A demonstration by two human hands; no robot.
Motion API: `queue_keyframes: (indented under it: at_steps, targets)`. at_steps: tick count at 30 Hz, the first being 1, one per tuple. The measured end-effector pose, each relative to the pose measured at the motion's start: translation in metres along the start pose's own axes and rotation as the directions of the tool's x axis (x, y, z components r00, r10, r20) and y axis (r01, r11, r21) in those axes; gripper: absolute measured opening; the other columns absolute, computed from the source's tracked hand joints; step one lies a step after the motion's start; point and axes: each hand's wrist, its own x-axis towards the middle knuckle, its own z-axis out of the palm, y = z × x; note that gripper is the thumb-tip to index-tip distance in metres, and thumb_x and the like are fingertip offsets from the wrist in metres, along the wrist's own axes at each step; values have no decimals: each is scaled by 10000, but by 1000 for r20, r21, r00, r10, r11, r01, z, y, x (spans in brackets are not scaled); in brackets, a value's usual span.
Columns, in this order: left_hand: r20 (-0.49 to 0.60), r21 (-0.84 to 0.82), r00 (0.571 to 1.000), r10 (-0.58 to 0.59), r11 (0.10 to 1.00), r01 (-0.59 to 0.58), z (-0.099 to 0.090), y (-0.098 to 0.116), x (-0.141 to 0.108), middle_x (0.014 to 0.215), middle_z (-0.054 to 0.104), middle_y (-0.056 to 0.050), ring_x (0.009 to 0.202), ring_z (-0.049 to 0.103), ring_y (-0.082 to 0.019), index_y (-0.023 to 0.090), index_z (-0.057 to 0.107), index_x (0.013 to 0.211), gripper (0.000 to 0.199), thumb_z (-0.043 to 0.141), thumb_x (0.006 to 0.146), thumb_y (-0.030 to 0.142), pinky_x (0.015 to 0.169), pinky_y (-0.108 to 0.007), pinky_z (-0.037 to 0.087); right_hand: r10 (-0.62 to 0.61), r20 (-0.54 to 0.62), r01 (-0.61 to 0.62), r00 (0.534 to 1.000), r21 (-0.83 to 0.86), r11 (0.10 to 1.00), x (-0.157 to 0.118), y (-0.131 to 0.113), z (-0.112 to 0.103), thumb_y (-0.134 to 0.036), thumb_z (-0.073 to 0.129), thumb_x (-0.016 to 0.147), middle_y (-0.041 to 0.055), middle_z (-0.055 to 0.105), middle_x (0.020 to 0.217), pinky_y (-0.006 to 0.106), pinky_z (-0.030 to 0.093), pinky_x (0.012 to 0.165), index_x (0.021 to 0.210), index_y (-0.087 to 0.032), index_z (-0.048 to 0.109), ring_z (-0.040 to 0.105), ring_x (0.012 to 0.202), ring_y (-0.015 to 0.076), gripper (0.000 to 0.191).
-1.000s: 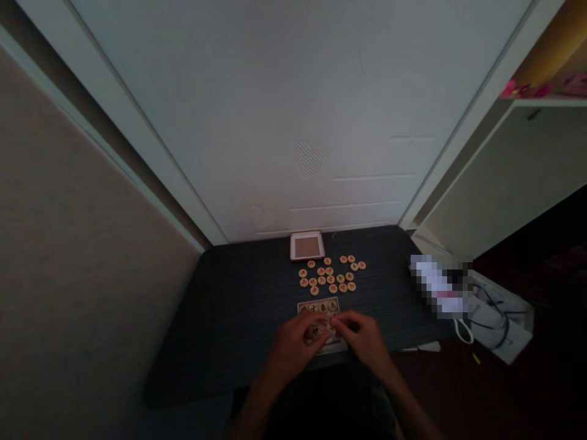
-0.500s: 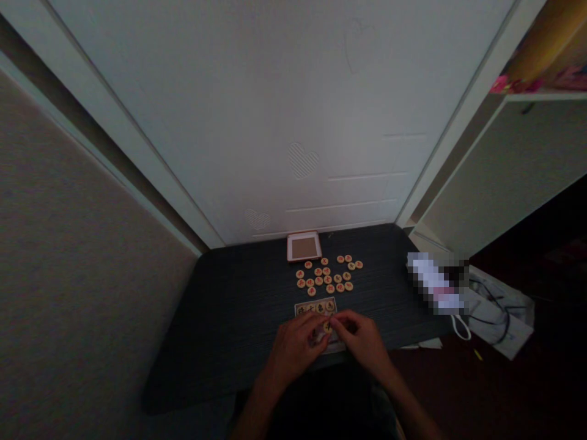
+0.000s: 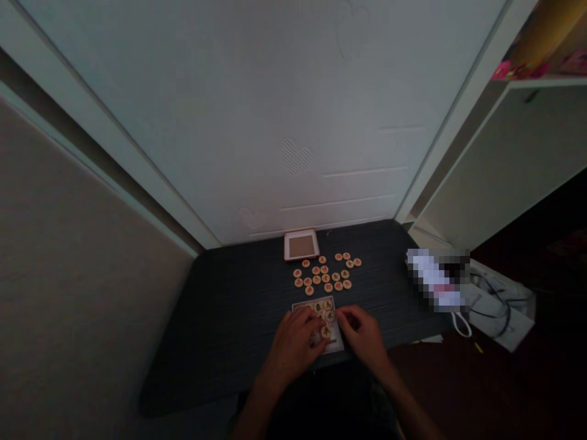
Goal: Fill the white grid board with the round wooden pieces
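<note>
My left hand (image 3: 296, 339) lies over the left part of a shallow light tray (image 3: 338, 343), its fingers bent around a round wooden piece (image 3: 326, 331) with a black character. Thumb and fingertips are at that piece's edge. More pieces with black characters, one of them a piece (image 3: 328, 304) at the tray's top right, sit in rows inside; my palm hides some. Just right of the tray is my right hand (image 3: 360, 333), its fingers curled with thumb near forefinger; whether anything is between them is too small to tell.
Several round pieces (image 3: 316, 280), mostly red-marked, lie scattered on the dark table (image 3: 220, 318) beyond the tray. An open box lid (image 3: 301, 245) rests against the back wall. A blurred white object (image 3: 433, 281) with a loop is at the table's right edge.
My right hand has moved off the piece toward the tray's right side. A piece now shows at the tray's right, in the second row. The view has shifted slightly.
</note>
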Motion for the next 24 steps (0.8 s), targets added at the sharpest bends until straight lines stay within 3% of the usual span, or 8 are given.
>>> queue_keyframes:
  at_steps: [6, 14, 18, 21, 24]
  targets:
    - [19, 10, 1000, 7, 1000, -7, 3, 0, 2, 1086, 657, -47, 1051, 612, -271, 282, 685, 1065, 244, 733, 827, 258, 918, -434, 439, -23, 31, 23, 999, -3, 1000, -1, -2, -2, -398, 591, 935, 40, 708, 822, 278, 474, 650, 929, -232, 744, 645, 719, 193, 226]
    - [-8, -46, 1000, -7, 999, 7, -9, -6, -6, 1111, 661, -34, 1043, 617, -255, 293, 665, 1095, 235, 706, 863, 292, 919, -432, 445, -125, 211, 157, 969, -140, 978, -6, -14, -7, -319, 665, 887, 16, 611, 824, 267, 480, 684, 948, -243, 739, 596, 748, 172, 122]
    - [-165, -101, 985, -45, 994, 29, -2, -28, -13, 1093, 662, -40, 1037, 610, -243, 280, 681, 1054, 146, 607, 930, 259, 919, -425, 474, -110, 281, 171, 953, -205, 964, -11, -20, -7, -270, 678, 872, 18, 602, 906, 269, 497, 744, 1038, -247, 725, 608, 806, 169, 175]
    - [-336, -178, 934, -122, 982, 64, 11, -47, -19, 1080, 648, -53, 1033, 613, -235, 257, 684, 1044, 143, 583, 942, 254, 926, -409, 504, -79, 292, 156, 953, -247, 956, -12, -22, -5, -256, 680, 867, 18, 595, 926, 272, 504, 763, 1056, -249, 718, 619, 817, 170, 193]
    - [-380, -235, 905, -192, 966, 106, 21, -59, -24, 1105, 631, -58, 1048, 616, -230, 251, 679, 1048, 146, 570, 952, 266, 939, -401, 516, -57, 286, 140, 957, -277, 951, -10, -21, -3, -252, 692, 854, 18, 599, 938, 272, 508, 763, 1047, -248, 720, 626, 810, 170, 195]
